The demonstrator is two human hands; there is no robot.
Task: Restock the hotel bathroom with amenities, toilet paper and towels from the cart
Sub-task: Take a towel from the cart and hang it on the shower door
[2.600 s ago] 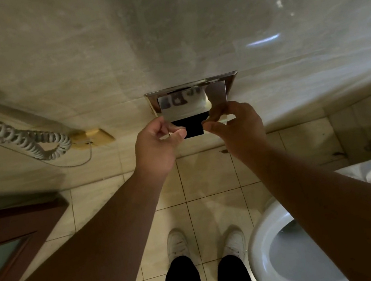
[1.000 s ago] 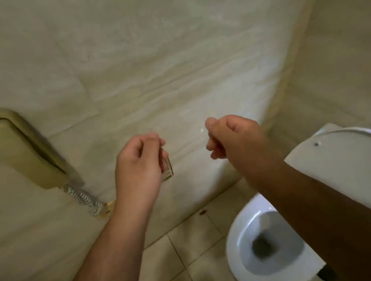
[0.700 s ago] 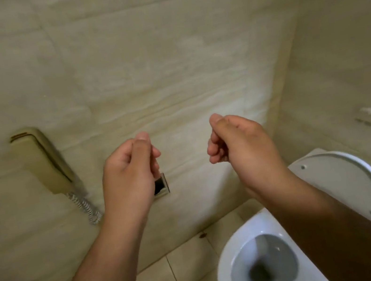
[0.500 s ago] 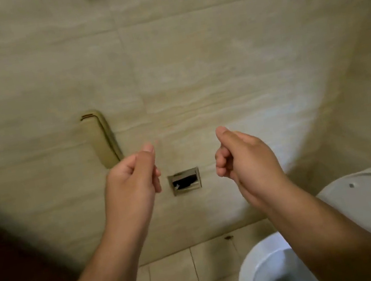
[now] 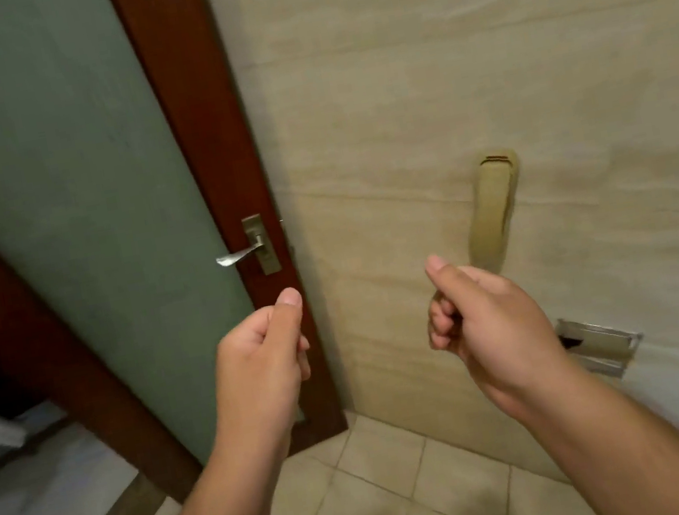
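Two bare hands were raised side by side in a hotel bathroom. The left hand [image 5: 262, 357] and the right hand [image 5: 482, 318] were each clenched in a loose fist with the thumb laid on top, grasping nothing. The toilet paper holder [image 5: 595, 343], a recessed chrome frame with a shiny flap and a dark slot at its upper left, sat low in the beige marbled wall [image 5: 430, 59], just past the right wrist and near the tiled floor [image 5: 393, 497]. Whether it held a roll could not be told. A beige wall phone handset [image 5: 495, 211] hung above the right hand. To the left stood the door [image 5: 67, 191], a green frosted panel in dark wood, with its lever handle [image 5: 239, 254] above the left thumb.
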